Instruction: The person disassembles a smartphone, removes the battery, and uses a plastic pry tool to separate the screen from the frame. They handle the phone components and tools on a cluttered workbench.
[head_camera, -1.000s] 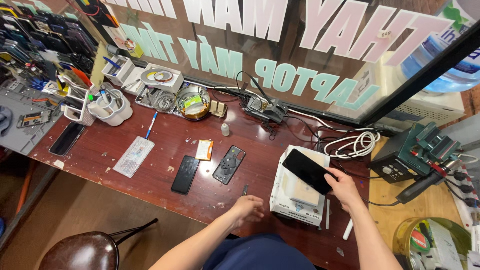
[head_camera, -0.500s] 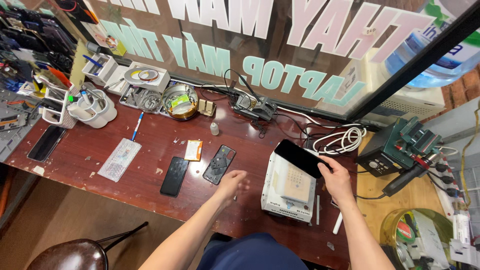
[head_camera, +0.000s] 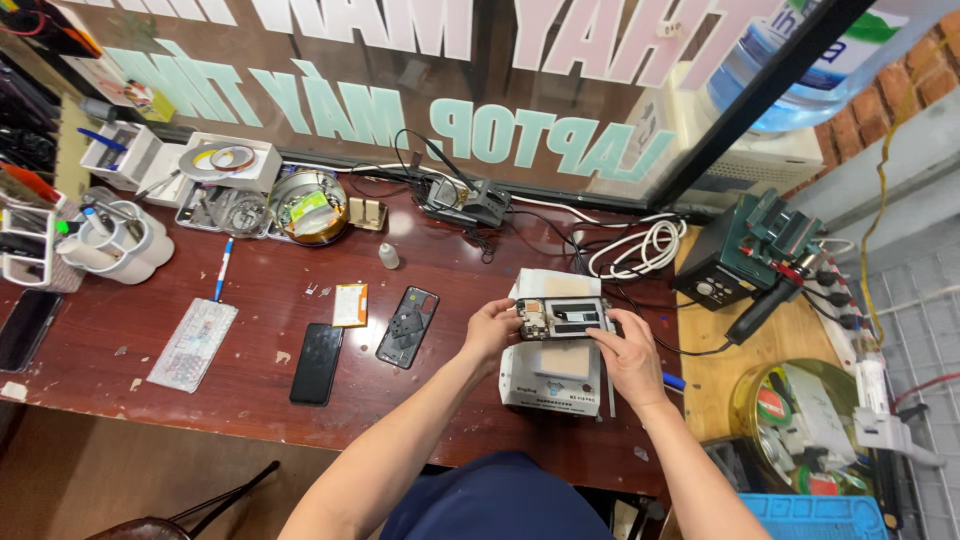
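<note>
The single head-worn camera looked steeply down from above the person's chest, facing forward across the dark wooden bench toward the lettered glass pane, with the forearms reaching up from the lower edge.

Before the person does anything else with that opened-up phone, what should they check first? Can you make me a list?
1. Both hands on the phone: ok. The left hand holds one end of the opened phone and the right hand the other.
2. Phone over the white box, not the table edge: ok.
3. Phone resting on the box or lifted: cannot tell.
4. Cables away from the hands: ok, coiled further back.
5. Other phone parts out of the way: ok. The black phone and the phone back cover lie apart on the left.
6. Tiny screws all safe: cannot tell, too small.
</note>
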